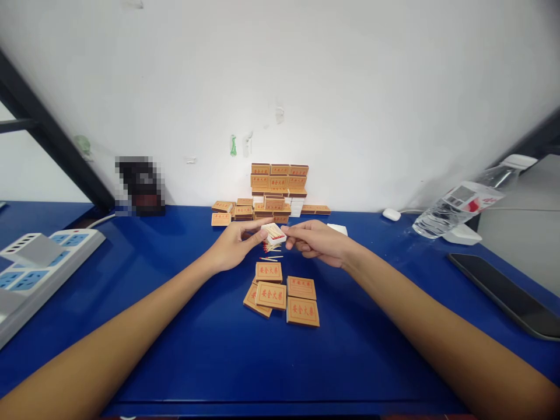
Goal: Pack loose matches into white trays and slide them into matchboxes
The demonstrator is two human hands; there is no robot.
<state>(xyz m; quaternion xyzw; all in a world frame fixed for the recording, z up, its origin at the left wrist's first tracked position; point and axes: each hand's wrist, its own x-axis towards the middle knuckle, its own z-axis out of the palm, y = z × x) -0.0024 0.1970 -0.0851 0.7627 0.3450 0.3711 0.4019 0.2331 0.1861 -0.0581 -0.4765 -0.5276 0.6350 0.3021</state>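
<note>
My left hand (242, 242) grips a small white matchbox tray (275, 234) between thumb and fingers, just above the blue table. Red-headed matches lie inside the tray. At the tray's right edge, my right hand (312, 240) has its thumb and forefinger pinched together; whether a match is between them is too small to tell. Loose matches (272, 249) lie on the table below the tray. Nearer to me are several closed orange matchboxes (271, 295), some overlapping, with red lettering on top.
Many matchboxes (278, 182) are stacked against the white wall. To the left sits a power strip (55, 259). A tilted water bottle (468, 201), a white earbud case (391, 214) and a dark phone (507, 294) are on the right. A white object (337, 229) lies partly behind my right hand.
</note>
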